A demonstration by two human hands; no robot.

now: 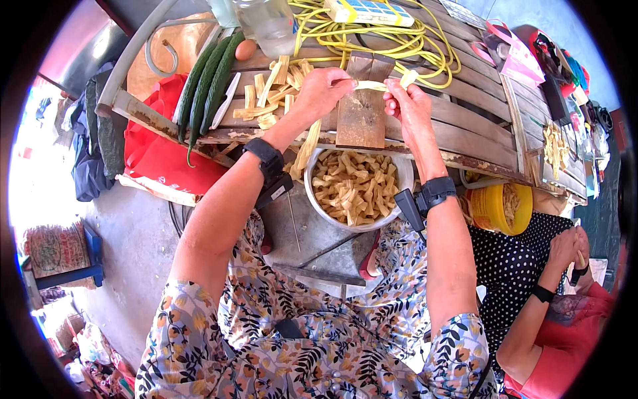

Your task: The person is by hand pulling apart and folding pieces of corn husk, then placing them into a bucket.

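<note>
A pale yellow pliable strip [371, 85] is stretched between my two hands over a wooden board [361, 122]. My left hand [324, 90] pinches one end. My right hand [407, 102] grips the other, where a bunched, knot-like part [409, 78] sticks up past the fingers. Close to my left hand, short cut strips [269, 95] lie in a loose pile on the slatted wooden table [468, 114]. A longer strip [308, 144] hangs over the table's front edge. Below the board stands a white tub [310, 192] full of knotted yellowish pieces [355, 184].
Three long green gourds [212, 82], an egg [245, 50], a white-handled knife [227, 99] and a plastic jug [271, 30] are at left. Yellow cable [344, 37] lies coiled behind. At right, another person's hands [570, 247] work near a yellow bucket [518, 209].
</note>
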